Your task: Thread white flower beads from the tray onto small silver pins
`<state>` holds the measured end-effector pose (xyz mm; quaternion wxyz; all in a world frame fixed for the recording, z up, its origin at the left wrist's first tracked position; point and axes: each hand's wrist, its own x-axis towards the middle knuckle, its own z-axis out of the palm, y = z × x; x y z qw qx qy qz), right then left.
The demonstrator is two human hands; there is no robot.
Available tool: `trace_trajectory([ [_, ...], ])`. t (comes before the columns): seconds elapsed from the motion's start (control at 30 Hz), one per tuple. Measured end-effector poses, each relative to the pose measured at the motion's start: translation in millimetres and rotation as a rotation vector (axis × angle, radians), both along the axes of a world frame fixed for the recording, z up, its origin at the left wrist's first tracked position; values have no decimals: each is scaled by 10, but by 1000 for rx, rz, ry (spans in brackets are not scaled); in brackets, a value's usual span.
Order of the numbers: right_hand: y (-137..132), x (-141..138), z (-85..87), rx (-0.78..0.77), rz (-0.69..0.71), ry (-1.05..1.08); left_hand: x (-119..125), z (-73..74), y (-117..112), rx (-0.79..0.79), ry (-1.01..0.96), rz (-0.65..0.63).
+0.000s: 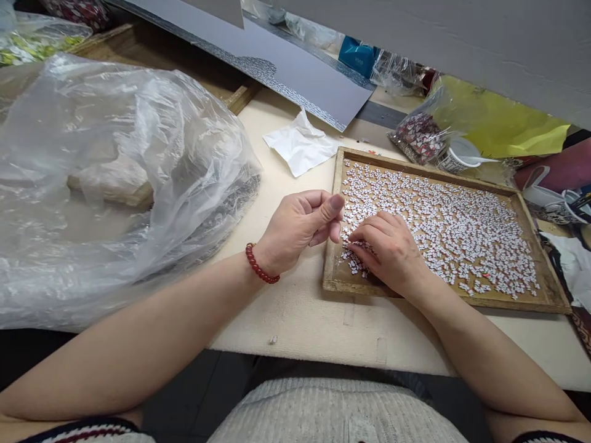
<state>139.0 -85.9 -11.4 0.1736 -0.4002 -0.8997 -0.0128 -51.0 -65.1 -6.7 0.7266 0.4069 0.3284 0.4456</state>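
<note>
Grey top (pixel 339 412) | tray (pixel 344 287) long axis left-right | left hand (pixel 302 227) curled, right hand (pixel 390 249) half-closed; holds unclear

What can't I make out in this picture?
All in the head view:
Left hand: whether it holds anything; its own fingers hide that.
Right hand: whether it pinches any small pieces; they're too tiny.
Plastic bag: left side, cut off by the picture's edge.
White cup: printing, too small.

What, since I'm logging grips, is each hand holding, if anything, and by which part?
Neither can be told: the left hand shows no clear piece; the right hand is among white pieces, its grip hidden.
</note>
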Motion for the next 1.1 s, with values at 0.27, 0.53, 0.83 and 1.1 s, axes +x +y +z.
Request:
trace_trajectory([
  [0.27,-33,-29,103,-79,4,449,10,59,-52,-7,57,-146],
  [0.53,-83,-70,149,-133,90,640,22,100,-94,-38,131,-306],
  [0.83,-81,-103,164,-190,160,611,7,25,-90,-12,170,-451],
  [1.1,-60,-69,128,-303,158,710,11,50,-88,-5,180,-422],
])
